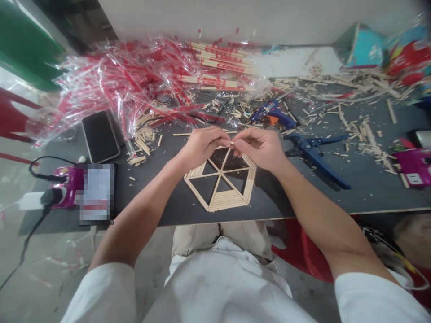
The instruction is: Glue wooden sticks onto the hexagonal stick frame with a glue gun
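A flat hexagonal frame of pale wooden sticks [229, 201], with spokes meeting at its centre, lies near the table's front edge. Rows of parallel sticks fill the outer part of several of its sections. Over the far side of this frame, my left hand [206, 144] and my right hand [261, 147] meet, fingertips almost touching. Both are closed in a pinch on a short wooden stick [232, 143], mostly hidden by the fingers. A long thin stick [183, 134] lies on the table just beyond my left hand.
A blue hot glue gun [274, 112] and blue-handled cutters [314, 157] lie to the right. Red and clear plastic wrappers [124, 76] heap at the back left, beside wrapped chopsticks [222, 58]. Two phones [101, 137] and a purple power strip [67, 186] are left; stick scraps [365, 134] litter the right.
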The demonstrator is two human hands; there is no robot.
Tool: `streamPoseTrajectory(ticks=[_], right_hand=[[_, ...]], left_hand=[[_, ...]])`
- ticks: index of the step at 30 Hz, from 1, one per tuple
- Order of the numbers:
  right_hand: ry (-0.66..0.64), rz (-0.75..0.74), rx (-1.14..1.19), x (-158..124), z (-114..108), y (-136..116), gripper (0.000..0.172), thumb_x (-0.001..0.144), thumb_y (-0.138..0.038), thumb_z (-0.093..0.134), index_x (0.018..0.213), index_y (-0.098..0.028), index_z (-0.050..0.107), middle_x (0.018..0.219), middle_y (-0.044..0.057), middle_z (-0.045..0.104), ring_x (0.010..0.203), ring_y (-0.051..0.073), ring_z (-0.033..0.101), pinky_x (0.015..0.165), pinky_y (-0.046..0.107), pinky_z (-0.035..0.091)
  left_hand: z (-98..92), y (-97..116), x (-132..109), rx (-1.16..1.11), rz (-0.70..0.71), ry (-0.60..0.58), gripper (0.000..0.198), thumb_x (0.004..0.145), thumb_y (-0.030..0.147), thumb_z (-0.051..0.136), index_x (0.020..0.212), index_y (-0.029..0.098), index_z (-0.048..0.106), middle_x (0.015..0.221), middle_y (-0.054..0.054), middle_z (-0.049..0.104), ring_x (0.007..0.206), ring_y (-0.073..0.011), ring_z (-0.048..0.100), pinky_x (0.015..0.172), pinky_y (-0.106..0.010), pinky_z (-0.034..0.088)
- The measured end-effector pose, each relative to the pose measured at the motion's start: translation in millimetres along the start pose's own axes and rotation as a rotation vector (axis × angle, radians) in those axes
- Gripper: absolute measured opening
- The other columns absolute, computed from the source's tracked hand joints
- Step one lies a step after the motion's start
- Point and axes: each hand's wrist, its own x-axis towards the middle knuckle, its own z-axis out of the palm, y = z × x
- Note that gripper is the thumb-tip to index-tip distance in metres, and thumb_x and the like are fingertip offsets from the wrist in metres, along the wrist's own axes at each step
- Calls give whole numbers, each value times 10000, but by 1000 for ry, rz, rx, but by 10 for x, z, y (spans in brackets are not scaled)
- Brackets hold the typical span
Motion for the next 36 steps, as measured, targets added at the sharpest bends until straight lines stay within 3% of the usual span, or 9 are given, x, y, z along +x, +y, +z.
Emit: streamPoseTrajectory(ticks=[6,16,29,33,36], right_hand=[[-56,2,-13,11,-18,9,308,894,-517,804,840,-216,769,696,12,743,574,130,682,561,255,597],[-8,35,-30,29,54,79,126,855,-326,745,811,-214,705,661,-11,695,558,119,634,555,249,561],[17,-23,-54,54,70,80,134,832,-315,715,793,-225,623,697,-17,641,594,116,562,567,263,499],[57,-53,-56,39,62,79,174,918,-383,694,871,-240,605,723,-18,635,609,123,586,579,266,530],[109,-147,-108,11,76,54,194,937,-413,708,944,-254,598,855,5,681,704,143,643,658,296,588]], left_hand=[[-41,20,7,22,-52,-86,270,1058,222,537,960,204,789,876,-50,788,857,-162,745,814,-279,558],[2,-21,-14,45,-96,-80,266,1035,195,535,957,187,790,910,-65,792,893,-175,739,852,-289,558],[14,30,-4,-12,-140,-50,245,1032,210,545,936,175,767,872,-56,787,811,-146,732,795,-260,552],[25,64,7,-69,-236,-38,265,1060,259,518,939,169,735,807,-33,769,704,-116,694,730,-236,538],[39,84,11,-138,-286,-35,315,1091,359,504,937,170,702,786,-34,765,608,-94,649,655,-223,518]])
